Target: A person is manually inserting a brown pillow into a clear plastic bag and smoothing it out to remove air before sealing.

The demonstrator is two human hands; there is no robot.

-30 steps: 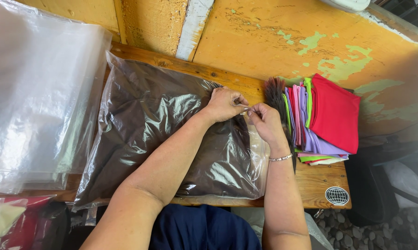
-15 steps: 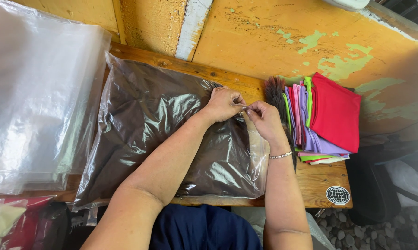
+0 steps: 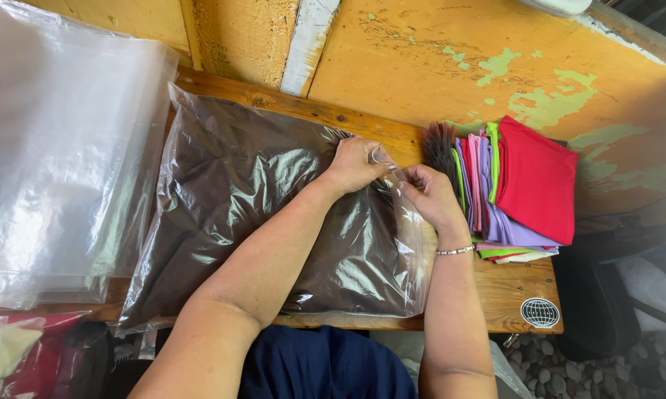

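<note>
A clear plastic bag (image 3: 222,222) holding a folded dark brown cloth lies flat on the wooden table (image 3: 510,295). My left hand (image 3: 351,164) pinches the bag's open end near its upper right corner. My right hand (image 3: 429,193), with a thin bracelet at the wrist, pinches the same plastic flap just to the right. The two hands nearly touch over the bag's mouth.
A stack of empty clear bags (image 3: 60,148) lies at the left. Folded cloths in red, purple, pink and green (image 3: 521,188) are piled at the right, with a dark brush (image 3: 440,144) beside them. A yellow peeling wall stands behind. Pebbles cover the ground at lower right.
Both hands have stayed at the bag's open end. The fingers have shifted slightly along the plastic flap. The bag has not moved.
</note>
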